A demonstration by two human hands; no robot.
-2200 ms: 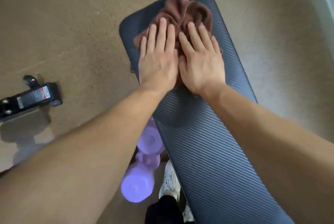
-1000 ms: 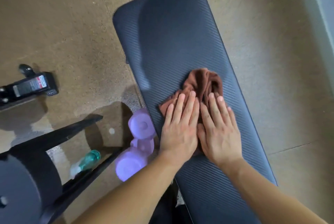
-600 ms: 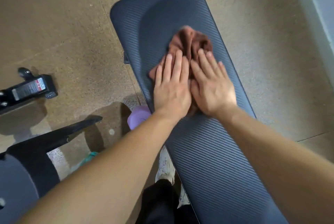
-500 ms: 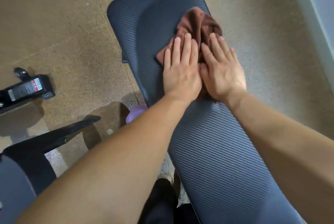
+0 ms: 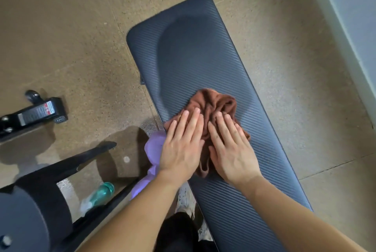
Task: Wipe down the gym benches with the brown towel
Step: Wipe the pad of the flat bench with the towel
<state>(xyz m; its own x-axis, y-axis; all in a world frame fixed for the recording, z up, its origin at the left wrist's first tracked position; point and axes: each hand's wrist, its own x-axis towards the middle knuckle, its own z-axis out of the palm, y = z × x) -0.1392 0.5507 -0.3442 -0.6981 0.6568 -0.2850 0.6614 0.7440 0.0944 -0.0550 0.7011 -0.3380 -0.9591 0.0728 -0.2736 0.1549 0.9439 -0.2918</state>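
A long dark grey ribbed bench pad (image 5: 183,48) runs from the lower right away to the upper middle, with a darker damp patch on its far half. The crumpled brown towel (image 5: 215,103) lies on the middle of the pad. My left hand (image 5: 183,148) and my right hand (image 5: 232,150) press flat on the towel's near part, side by side, fingers straight and pointing away from me. The towel's near edge is hidden under my palms.
A purple dumbbell (image 5: 153,146) lies on the floor against the bench's left edge. A green bottle (image 5: 99,194) and black equipment (image 5: 30,211) sit lower left. A black frame foot (image 5: 34,113) is at the left. My shoe (image 5: 185,199) is below; a wall base (image 5: 345,18) runs along the right.
Both hands have slid the towel back toward me along the pad, from near the far end to the middle. The far half of the pad now shows uncovered.
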